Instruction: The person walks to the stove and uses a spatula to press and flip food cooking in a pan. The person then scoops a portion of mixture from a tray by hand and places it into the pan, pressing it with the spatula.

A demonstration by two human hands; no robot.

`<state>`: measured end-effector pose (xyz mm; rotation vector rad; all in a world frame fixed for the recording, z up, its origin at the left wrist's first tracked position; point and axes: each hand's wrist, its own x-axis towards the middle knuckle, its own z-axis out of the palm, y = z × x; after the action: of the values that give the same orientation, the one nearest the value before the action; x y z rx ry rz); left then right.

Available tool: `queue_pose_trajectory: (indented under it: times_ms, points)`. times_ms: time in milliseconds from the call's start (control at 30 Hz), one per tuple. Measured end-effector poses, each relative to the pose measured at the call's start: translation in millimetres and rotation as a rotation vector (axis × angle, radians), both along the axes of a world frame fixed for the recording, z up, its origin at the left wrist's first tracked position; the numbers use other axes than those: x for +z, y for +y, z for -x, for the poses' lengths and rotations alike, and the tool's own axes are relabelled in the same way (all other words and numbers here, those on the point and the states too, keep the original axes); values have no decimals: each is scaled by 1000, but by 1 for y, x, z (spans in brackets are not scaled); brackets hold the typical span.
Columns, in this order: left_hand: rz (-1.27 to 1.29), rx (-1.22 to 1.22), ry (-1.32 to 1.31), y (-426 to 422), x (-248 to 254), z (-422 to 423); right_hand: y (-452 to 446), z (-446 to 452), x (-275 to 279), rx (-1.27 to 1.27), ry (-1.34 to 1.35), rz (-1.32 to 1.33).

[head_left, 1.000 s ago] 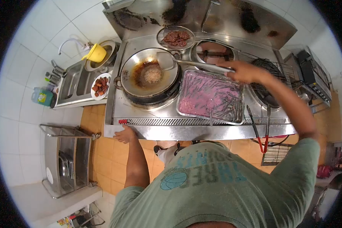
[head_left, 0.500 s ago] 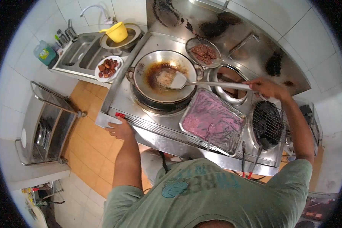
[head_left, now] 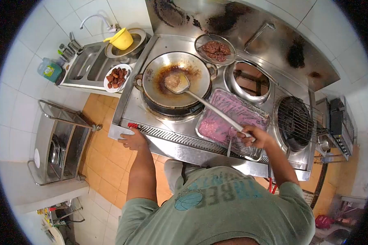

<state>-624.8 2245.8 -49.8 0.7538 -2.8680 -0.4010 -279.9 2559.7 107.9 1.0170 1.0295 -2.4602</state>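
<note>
My right hand is closed around the handle of a long metal wok spatula, above the front right of a tray. The spatula's blade rests in a wok, against pale, wet-looking food at its bottom. Dark brown residue marks the inside of the wok. At the stove's front left corner, my left hand lies on the metal edge with fingers apart, beside a small red piece. A rectangular tray smeared with a pink paste sits right of the wok.
Behind the wok, a strainer holds reddish-brown food. A round metal pot ring and a wire grill rack lie to the right. Left are a plate of browned meat chunks, a sink, a yellow dipper and a metal trolley.
My right hand has come down and toward my body, so the spatula's handle now slants over the tray. Its blade has shifted left into the food. My left hand stays at the stove corner.
</note>
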Motion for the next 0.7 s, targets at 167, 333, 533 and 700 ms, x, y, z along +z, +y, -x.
queue_pose_trajectory:
  times_ms: [167,333,533,700]
  points:
    - [-5,-3,-7,0,3,-2,-50,7,-7,53,118,-291]
    - [-21,-7,-23,3,9,-1,-79,7,2,145,55,-625]
    - [-23,-16,-18,3,11,-5,-91,6,12,148,58,-859]
    - [-35,-17,2,2,9,-4,-85,5,14,155,54,-814]
